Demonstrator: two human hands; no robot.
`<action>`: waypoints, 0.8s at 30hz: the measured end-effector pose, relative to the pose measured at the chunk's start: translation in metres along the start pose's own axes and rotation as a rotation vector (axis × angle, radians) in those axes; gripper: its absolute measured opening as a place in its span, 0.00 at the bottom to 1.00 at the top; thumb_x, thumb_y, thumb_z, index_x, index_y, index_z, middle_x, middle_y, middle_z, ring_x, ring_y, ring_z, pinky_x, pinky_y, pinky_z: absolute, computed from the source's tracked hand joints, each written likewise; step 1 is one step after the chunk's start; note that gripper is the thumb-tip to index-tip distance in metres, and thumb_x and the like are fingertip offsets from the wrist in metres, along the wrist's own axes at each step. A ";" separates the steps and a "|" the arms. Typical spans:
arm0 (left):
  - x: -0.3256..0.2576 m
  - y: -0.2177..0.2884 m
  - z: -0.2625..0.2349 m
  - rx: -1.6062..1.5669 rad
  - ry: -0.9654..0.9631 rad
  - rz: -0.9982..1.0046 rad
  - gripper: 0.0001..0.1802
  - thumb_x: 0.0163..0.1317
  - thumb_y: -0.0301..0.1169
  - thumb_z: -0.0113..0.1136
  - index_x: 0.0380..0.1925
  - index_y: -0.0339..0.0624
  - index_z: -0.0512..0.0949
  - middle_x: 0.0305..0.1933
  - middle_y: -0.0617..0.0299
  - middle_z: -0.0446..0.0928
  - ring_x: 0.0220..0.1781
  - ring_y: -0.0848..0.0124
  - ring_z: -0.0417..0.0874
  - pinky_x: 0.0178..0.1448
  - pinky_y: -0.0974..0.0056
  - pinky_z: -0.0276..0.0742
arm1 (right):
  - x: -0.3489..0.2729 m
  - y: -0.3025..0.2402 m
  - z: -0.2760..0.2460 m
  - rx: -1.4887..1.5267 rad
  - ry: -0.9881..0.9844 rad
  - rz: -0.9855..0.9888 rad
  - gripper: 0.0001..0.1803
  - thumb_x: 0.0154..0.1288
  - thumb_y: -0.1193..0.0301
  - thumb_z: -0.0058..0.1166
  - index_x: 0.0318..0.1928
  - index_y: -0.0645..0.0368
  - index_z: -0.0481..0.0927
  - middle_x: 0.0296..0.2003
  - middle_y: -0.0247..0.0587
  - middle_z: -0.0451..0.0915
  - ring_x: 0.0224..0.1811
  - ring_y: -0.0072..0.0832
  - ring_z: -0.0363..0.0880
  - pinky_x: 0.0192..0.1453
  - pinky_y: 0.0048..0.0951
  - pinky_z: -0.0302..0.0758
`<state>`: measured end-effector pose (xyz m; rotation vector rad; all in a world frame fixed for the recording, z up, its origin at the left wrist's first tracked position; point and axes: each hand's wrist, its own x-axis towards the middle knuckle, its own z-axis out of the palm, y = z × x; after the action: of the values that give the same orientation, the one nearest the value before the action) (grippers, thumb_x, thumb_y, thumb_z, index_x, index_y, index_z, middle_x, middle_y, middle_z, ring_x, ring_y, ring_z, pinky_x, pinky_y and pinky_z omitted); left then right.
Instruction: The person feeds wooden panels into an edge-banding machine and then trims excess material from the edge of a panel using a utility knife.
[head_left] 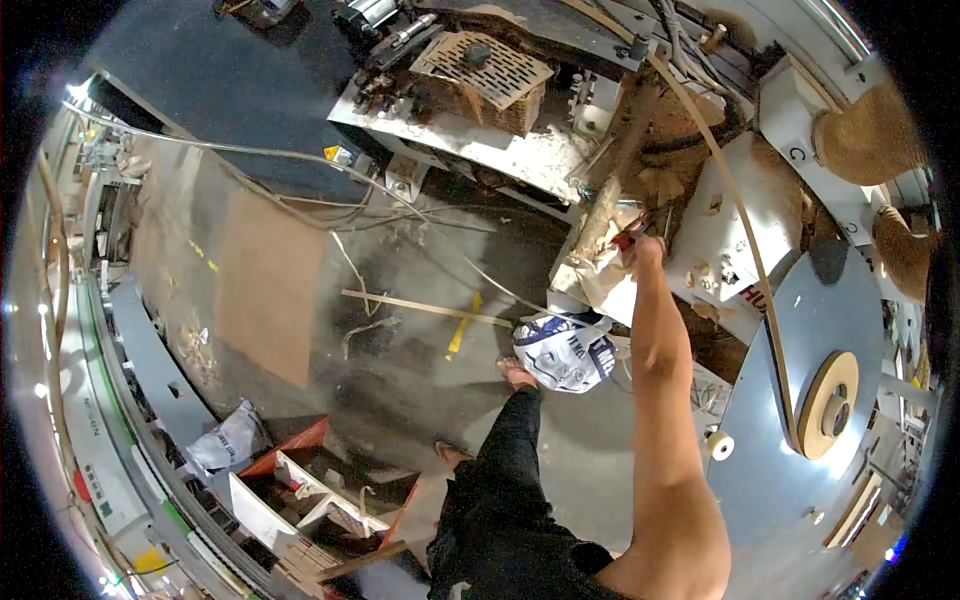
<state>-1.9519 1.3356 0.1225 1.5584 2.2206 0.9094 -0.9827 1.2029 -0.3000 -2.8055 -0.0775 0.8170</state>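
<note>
My right arm stretches forward into a dusty machine, and my right hand (648, 250) is closed around a small red tool (629, 236) with a dark end. Its exact kind is too small to tell. Beneath and beside the hand lie crumpled tan paper scraps (600, 275) on a light ledge. Just left of my forearm, a white and blue printed bag (566, 352) rests low by my foot. My left hand does not show.
To the right stands a big grey disc (800, 340) carrying a tan tape roll (830, 405), whose strip (735, 190) runs up across the machine. A slotted metal cover (480, 65) sits ahead. Cables and a thin wooden strip (430, 306) cross the floor; a divided box (320, 490) stands lower left.
</note>
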 end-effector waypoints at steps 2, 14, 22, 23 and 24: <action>-0.020 0.029 -0.050 0.123 0.087 0.039 0.30 0.72 0.50 0.47 0.53 0.31 0.77 0.48 0.42 0.80 0.46 0.56 0.82 0.52 0.54 0.78 | -0.084 -0.062 0.062 0.394 0.017 0.107 0.26 0.62 0.47 0.59 0.38 0.60 0.85 0.38 0.51 0.85 0.38 0.42 0.84 0.45 0.44 0.79; 0.057 0.043 -0.020 -0.107 -0.071 0.301 0.33 0.74 0.53 0.40 0.53 0.30 0.75 0.47 0.45 0.79 0.47 0.58 0.82 0.50 0.54 0.79 | -0.345 -0.132 -0.009 0.183 0.496 -0.204 0.20 0.63 0.59 0.53 0.46 0.63 0.72 0.40 0.59 0.83 0.45 0.57 0.80 0.50 0.53 0.75; 0.060 0.055 0.014 -0.605 0.157 0.012 0.32 0.75 0.55 0.37 0.45 0.33 0.74 0.43 0.51 0.76 0.47 0.63 0.79 0.49 0.56 0.80 | -0.370 -0.127 0.022 0.561 0.394 -0.152 0.22 0.67 0.59 0.52 0.49 0.65 0.68 0.36 0.59 0.84 0.36 0.52 0.84 0.43 0.48 0.78; 0.071 0.052 0.021 -0.650 0.110 0.032 0.32 0.74 0.56 0.38 0.43 0.34 0.74 0.41 0.53 0.75 0.44 0.65 0.78 0.47 0.58 0.79 | -0.366 -0.117 0.024 1.086 0.201 -0.212 0.20 0.66 0.64 0.56 0.50 0.63 0.68 0.35 0.50 0.85 0.30 0.35 0.83 0.33 0.36 0.77; 0.073 0.039 0.007 -0.651 0.104 0.102 0.32 0.74 0.57 0.40 0.40 0.35 0.74 0.39 0.55 0.74 0.42 0.66 0.77 0.45 0.59 0.77 | -0.402 -0.141 0.027 1.296 0.042 -0.111 0.19 0.65 0.68 0.59 0.51 0.59 0.67 0.34 0.41 0.84 0.29 0.23 0.79 0.28 0.25 0.72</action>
<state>-1.9471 1.4138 0.1510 1.3275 1.6495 1.5733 -1.3349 1.3013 -0.0796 -1.5676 0.2232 0.4786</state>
